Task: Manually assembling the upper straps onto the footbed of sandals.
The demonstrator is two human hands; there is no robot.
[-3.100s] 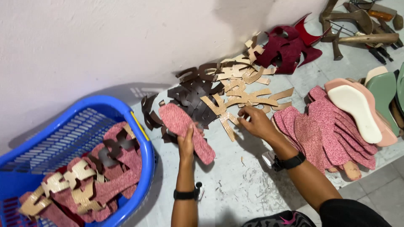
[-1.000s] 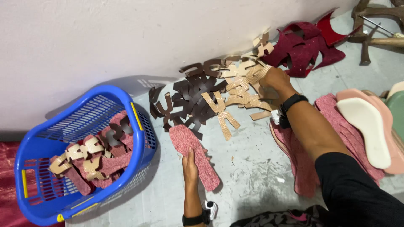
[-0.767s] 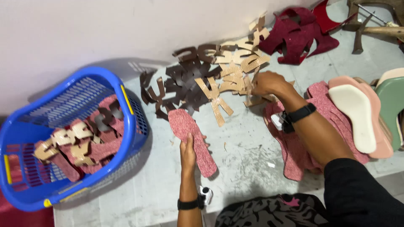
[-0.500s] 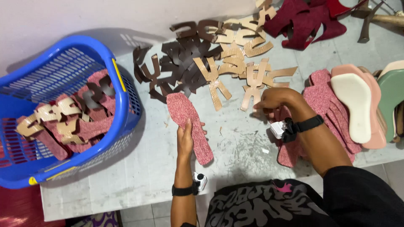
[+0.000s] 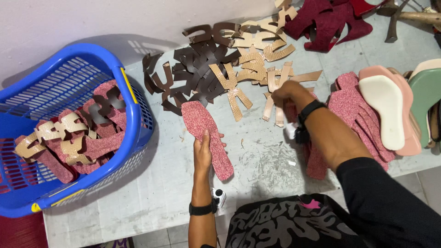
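Holding the pink speckled insole (image 5: pixel 206 138) flat on the grey table (image 5: pixel 151 193), left hand (image 5: pixel 203 154) half-closed along its edge; right hand (image 5: pixel 287 94) curled, pinching a tan strap (image 5: pixel 271 103), risks snagging neighbouring straps (image 5: pixel 239 78) and scattering the pile.

The left hand (image 5: pixel 202 151) is bare, and a narrow black band circles its wrist, with a small white and black device sitting just beside that band. The right hand (image 5: pixel 285 93) is bare too; a black strap with a dark boxy case goes round its wrist, and farther up the arm a black long sleeve begins, pushed back from the forearm. Over the lap lies dark cloth printed with grey wavy shapes and a small pink mark.
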